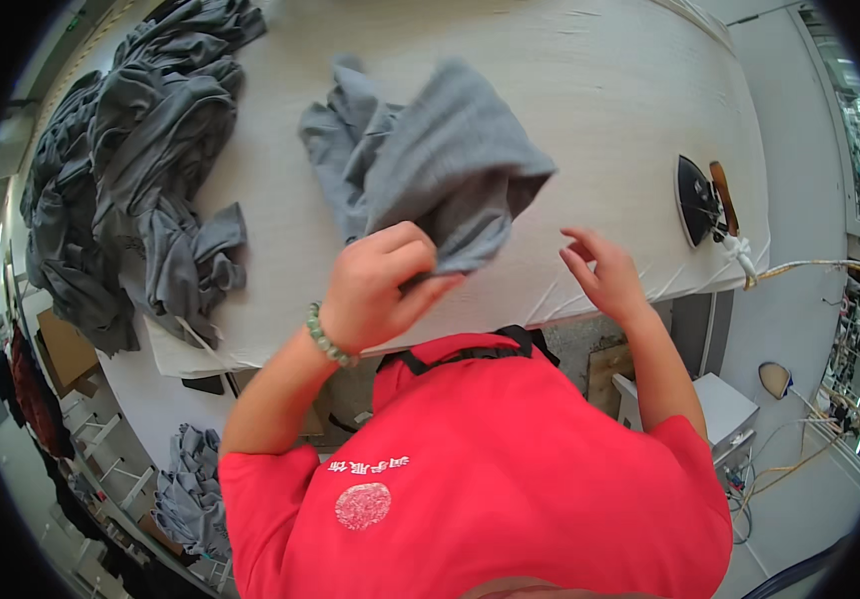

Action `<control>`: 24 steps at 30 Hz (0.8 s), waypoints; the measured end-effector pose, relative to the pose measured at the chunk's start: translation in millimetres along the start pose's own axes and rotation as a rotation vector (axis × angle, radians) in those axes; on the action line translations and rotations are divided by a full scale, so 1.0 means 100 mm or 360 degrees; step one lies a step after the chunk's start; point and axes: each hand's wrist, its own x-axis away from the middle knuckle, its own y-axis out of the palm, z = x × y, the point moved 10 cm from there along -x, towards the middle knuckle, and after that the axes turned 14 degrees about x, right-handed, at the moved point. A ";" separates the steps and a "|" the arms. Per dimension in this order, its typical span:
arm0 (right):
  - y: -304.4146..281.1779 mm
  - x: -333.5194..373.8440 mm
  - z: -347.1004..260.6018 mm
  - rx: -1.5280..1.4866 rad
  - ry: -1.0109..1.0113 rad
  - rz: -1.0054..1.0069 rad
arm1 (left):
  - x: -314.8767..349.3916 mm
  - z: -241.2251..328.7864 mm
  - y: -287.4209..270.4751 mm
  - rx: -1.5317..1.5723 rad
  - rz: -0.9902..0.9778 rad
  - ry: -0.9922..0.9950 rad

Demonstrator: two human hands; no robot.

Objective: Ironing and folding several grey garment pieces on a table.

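Observation:
A crumpled piece of grey cloth (460, 150) lies partly raised over the white-covered table, its outline slightly blurred. My left hand (382, 285), with a green bead bracelet at the wrist, pinches the near edge of this cloth. To the right of it, apart from the cloth, my right hand (604, 275) is held over the table's near edge. Its thumb and forefinger are spread and nothing is between them. The folds hide whether the cloth is a whole garment.
On the left of the table (599, 70) is a big heap of grey cloth (165, 130). An iron (694, 200) with a brown handle rests at the right edge, its cord running off right. More grey cloth (190, 489) is piled low at left. A white cabinet (724, 409) stands at right.

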 end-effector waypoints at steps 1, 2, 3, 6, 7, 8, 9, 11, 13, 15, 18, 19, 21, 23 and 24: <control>-0.01 -0.03 0.17 0.0002 0.0016 -0.0011 | 0.19 -0.49 0.23 -0.0087 0.0070 -0.0325; 0.01 -0.06 0.35 0.0018 0.0030 -0.0055 | 0.32 -0.67 0.41 -0.0337 0.0166 -0.0217; 0.03 -0.09 0.51 0.0029 0.0038 -0.0100 | 0.48 -0.81 0.58 -0.0596 0.0261 -0.0112; 0.05 -0.20 0.76 0.0114 -0.0136 0.0029 | 0.51 -1.00 0.88 -0.0888 0.0387 -0.0247; 0.04 -0.16 0.69 0.0190 -0.0293 0.0201 | 0.58 -1.00 0.93 -0.1034 0.0438 -0.0319; 0.13 -0.18 0.64 0.0158 -0.0318 0.0188 | 0.62 -0.99 0.97 -0.1068 0.0442 -0.0345; 0.12 -0.19 0.47 0.0225 -0.0503 0.0356 | 0.61 -1.03 0.98 -0.1125 0.0400 -0.0398; 0.11 -0.25 0.41 0.0269 -0.0727 0.0551 | 0.54 -1.08 0.93 -0.1246 0.0346 -0.0481; 0.34 -0.42 0.56 0.0292 -0.0747 0.0434 | 0.54 -1.14 0.92 -0.1263 0.0287 -0.0544; 0.28 -0.63 0.66 0.0308 -0.0794 0.0398 | 0.54 -1.25 0.94 -0.1220 0.0142 -0.0675; -0.45 -0.80 0.72 0.0055 -0.0719 0.0477 | 0.38 -1.03 1.00 -0.1260 0.0124 -0.0459; -0.92 -0.75 0.57 0.0029 -0.0800 0.0616 | 0.30 -0.92 1.05 -0.1264 0.0102 -0.0350; -1.68 -0.64 0.34 0.0101 -0.0729 0.0662 | -0.01 -0.56 1.13 -0.1185 0.0170 -0.0178; -2.37 -0.41 0.12 0.0267 -0.0747 0.0802 | -0.35 0.04 1.13 -0.1035 0.0302 0.0115; -2.75 -0.22 0.00 0.0344 -0.0761 0.0891 | -0.51 0.31 1.11 -0.1006 0.0309 0.0175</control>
